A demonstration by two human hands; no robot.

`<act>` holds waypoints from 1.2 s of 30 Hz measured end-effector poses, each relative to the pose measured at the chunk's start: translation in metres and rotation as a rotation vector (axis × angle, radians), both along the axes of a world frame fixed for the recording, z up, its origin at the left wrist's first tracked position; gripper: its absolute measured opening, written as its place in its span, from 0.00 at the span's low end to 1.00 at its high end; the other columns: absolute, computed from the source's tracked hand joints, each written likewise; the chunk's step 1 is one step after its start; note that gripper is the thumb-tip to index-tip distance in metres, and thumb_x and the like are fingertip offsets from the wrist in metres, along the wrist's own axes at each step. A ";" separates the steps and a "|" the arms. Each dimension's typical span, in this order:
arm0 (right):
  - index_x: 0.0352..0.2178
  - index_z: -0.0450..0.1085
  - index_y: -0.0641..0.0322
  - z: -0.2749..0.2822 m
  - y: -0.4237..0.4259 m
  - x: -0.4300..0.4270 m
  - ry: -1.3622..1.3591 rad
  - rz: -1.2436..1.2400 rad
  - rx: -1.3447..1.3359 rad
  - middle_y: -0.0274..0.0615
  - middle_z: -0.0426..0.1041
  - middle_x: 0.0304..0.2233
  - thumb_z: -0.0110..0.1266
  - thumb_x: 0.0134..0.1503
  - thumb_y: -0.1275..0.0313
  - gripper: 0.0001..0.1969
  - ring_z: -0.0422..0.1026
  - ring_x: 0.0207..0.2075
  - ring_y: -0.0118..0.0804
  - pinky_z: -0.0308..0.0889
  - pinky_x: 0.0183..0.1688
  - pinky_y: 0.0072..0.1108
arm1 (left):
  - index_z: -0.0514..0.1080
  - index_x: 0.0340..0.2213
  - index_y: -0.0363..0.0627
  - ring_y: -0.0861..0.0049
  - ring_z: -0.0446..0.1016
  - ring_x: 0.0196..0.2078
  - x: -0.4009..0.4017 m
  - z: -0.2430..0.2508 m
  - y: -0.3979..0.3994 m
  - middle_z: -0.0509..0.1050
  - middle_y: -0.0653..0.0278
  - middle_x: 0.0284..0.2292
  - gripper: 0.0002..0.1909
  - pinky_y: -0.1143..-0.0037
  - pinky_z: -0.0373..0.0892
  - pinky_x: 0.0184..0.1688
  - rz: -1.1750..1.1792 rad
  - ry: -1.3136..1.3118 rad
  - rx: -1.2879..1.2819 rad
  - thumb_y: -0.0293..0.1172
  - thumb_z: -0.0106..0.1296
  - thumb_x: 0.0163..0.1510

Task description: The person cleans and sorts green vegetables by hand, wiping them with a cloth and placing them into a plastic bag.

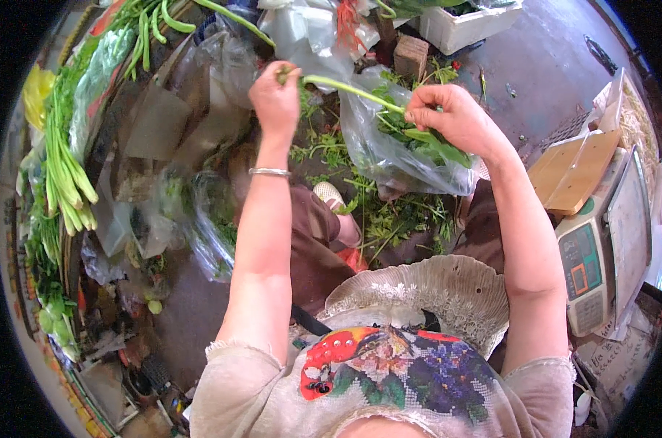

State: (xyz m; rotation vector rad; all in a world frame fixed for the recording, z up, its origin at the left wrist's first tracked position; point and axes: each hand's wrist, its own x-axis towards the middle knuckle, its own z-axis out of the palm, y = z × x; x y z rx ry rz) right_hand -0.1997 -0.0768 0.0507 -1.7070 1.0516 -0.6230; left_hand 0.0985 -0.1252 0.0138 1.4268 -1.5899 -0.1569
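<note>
A long green vegetable stalk (352,89) stretches between my two raised hands. My left hand (276,98) has its fingers closed around the stalk's darker end, which they partly hide. With thumb and fingers my right hand (445,116) pinches the other part, and a broad green leaf (445,148) hangs below it. Under the stalk lies a clear plastic bag (366,156) with leafy greens inside. Loose green leaves and stems (402,222) are scattered on the ground between my feet.
At the right stand a digital weighing scale (582,274) and a brown board (574,172). Bunched green stalks (68,164) lie along the left stall edge. A white foam box (467,27) and a brick-like block (411,56) are at the top. A second plastic bag (207,230) sits left.
</note>
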 end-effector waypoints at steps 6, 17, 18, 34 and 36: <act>0.36 0.74 0.65 -0.011 0.030 -0.004 0.157 0.221 -0.037 0.40 0.77 0.30 0.62 0.46 0.69 0.15 0.74 0.34 0.31 0.68 0.39 0.22 | 0.75 0.31 0.40 0.79 0.74 0.25 0.016 0.014 -0.002 0.77 0.63 0.28 0.06 0.81 0.69 0.24 -0.127 0.844 0.201 0.27 0.60 0.51; 0.35 0.72 0.69 -0.005 0.012 0.019 -0.149 -0.223 -0.076 0.41 0.75 0.29 0.57 0.52 0.70 0.12 0.70 0.29 0.28 0.67 0.35 0.23 | 0.73 0.30 0.40 0.75 0.74 0.19 -0.043 0.014 0.011 0.77 0.60 0.25 0.07 0.78 0.71 0.20 -0.234 1.286 0.385 0.28 0.60 0.52; 0.35 0.72 0.69 -0.006 0.011 0.021 -0.122 -0.261 -0.106 0.42 0.76 0.29 0.58 0.52 0.69 0.13 0.71 0.29 0.30 0.67 0.35 0.23 | 0.73 0.30 0.40 0.75 0.74 0.19 -0.045 0.015 0.012 0.76 0.60 0.24 0.07 0.78 0.71 0.20 -0.221 1.285 0.391 0.29 0.60 0.51; 0.27 0.72 0.66 -0.011 0.003 0.025 0.040 -0.206 -0.210 0.53 0.73 0.25 0.51 0.49 0.68 0.10 0.73 0.27 0.46 0.67 0.33 0.32 | 0.73 0.32 0.41 0.79 0.74 0.26 -0.069 0.016 0.023 0.78 0.61 0.29 0.05 0.80 0.70 0.25 -0.331 1.130 0.417 0.28 0.57 0.54; 0.26 0.72 0.66 -0.012 0.004 0.024 0.052 -0.150 -0.228 0.52 0.73 0.24 0.52 0.48 0.69 0.09 0.73 0.26 0.46 0.67 0.32 0.31 | 0.73 0.32 0.44 0.77 0.76 0.29 -0.053 0.008 0.014 0.78 0.59 0.31 0.03 0.79 0.72 0.27 -0.392 1.189 0.339 0.28 0.56 0.55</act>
